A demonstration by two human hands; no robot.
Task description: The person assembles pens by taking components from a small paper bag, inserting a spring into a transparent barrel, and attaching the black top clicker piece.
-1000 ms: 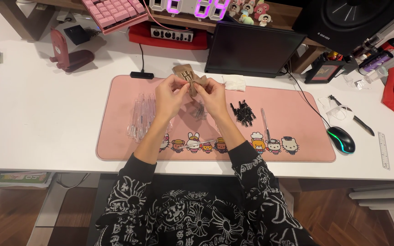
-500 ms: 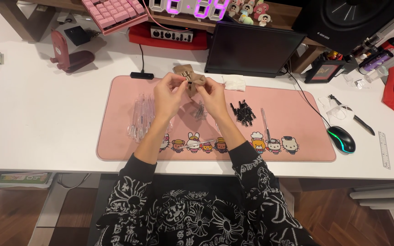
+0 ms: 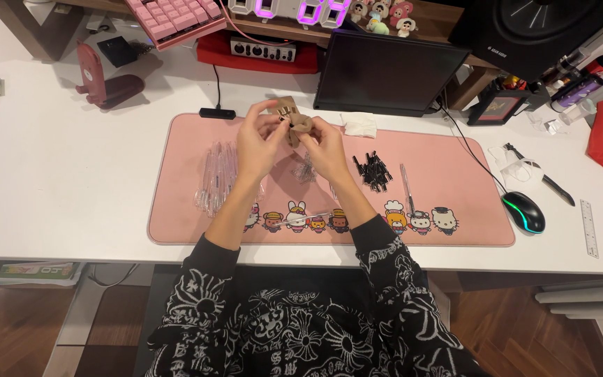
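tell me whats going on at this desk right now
A person seated at a white desk holds a small tan object up in both hands, the left hand and right hand pinching it above a pink desk mat. On the mat lie clear pen barrels, a pile of small black parts and a few loose pieces. A computer mouse sits to the right.

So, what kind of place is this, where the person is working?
Probably a home desk or hobby workspace. A long pink desk mat with cartoon figures covers the white desk, with a black computer mouse lit green, a pink keyboard and a large black speaker behind.
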